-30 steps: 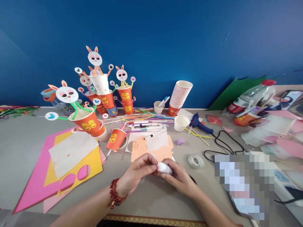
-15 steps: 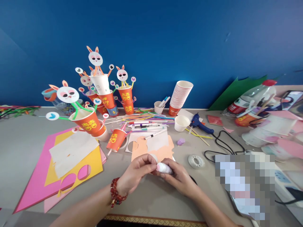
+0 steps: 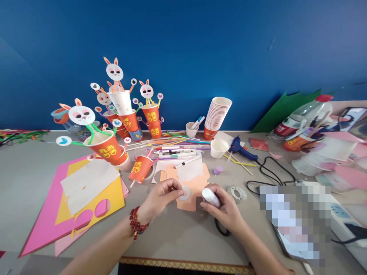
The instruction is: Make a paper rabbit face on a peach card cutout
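Observation:
My right hand (image 3: 222,206) is wrapped round a white glue stick (image 3: 210,196), its pale end pointing up and to the left. The fingers of my left hand (image 3: 164,194) are pinched together; what is between the tips is too small to make out. Beside those fingertips is a white paper disc (image 3: 185,193), over an orange paper sheet (image 3: 200,187) with torn or cut edges. A small purple cap-like piece (image 3: 218,170) lies behind my right hand.
Paper-cup rabbit figures (image 3: 104,147) stand at left, by coloured sheets (image 3: 113,198). Pens and straws (image 3: 177,149) lie at the back, near stacked cups (image 3: 218,116). At right are a blue glue gun (image 3: 242,149) with its cord, a tape roll (image 3: 237,193) and a bottle (image 3: 304,118).
My hands have moved apart: the right has drawn the glue stick to the right and tilted it upward, away from my left fingertips. More of the white disc now shows.

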`<move>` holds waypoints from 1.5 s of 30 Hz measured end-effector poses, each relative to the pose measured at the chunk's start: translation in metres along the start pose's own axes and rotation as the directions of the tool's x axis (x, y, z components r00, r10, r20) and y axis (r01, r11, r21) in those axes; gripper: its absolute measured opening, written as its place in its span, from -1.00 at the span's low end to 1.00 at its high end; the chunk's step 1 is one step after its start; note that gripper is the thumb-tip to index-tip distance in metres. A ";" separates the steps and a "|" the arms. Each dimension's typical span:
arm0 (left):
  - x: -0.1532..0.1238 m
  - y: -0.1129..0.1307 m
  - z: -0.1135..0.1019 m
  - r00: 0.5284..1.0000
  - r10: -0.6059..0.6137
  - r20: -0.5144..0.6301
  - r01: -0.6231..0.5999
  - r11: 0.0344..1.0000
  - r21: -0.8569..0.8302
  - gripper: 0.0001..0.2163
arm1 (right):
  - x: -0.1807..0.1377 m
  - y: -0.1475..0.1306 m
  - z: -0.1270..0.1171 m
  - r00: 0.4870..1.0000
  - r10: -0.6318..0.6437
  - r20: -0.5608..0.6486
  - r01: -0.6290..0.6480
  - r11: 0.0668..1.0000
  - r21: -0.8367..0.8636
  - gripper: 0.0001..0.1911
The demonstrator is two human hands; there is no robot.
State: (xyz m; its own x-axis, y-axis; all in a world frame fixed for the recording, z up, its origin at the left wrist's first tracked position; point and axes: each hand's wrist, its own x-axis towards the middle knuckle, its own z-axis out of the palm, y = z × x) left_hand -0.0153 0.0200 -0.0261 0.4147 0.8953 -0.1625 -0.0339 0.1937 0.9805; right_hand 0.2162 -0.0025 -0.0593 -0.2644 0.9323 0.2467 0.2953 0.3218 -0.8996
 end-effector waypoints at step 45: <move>0.049 -0.013 -0.003 0.962 0.138 0.235 -0.271 0.382 0.883 -0.90 | -0.011 -0.005 0.012 0.899 -0.120 0.422 0.312 0.852 -0.421 -0.53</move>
State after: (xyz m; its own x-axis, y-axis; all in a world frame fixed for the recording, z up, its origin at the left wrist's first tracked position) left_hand 0.0023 0.0624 -0.0467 0.6081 0.7938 0.0054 0.6780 -0.5229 0.5166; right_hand 0.2064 -0.0167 -0.0618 -0.6606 0.7294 0.1778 0.5558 0.6344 -0.5373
